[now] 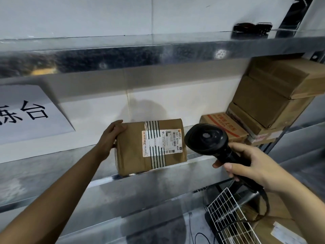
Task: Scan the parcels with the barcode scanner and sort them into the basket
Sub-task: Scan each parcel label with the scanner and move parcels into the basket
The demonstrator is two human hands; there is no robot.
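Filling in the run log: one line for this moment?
left hand: holds brown taped cardboard parcel on metal shelf; right hand: grips black handheld barcode scanner

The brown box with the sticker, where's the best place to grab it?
Probably by its short ends, from the front: the box stands on edge on the shelf, label facing you. The left hand holds the left end; the right end is free.

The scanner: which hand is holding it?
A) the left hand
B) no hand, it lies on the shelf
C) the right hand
C: the right hand is curled round the handle of the scanner, while the left hand holds the parcel.
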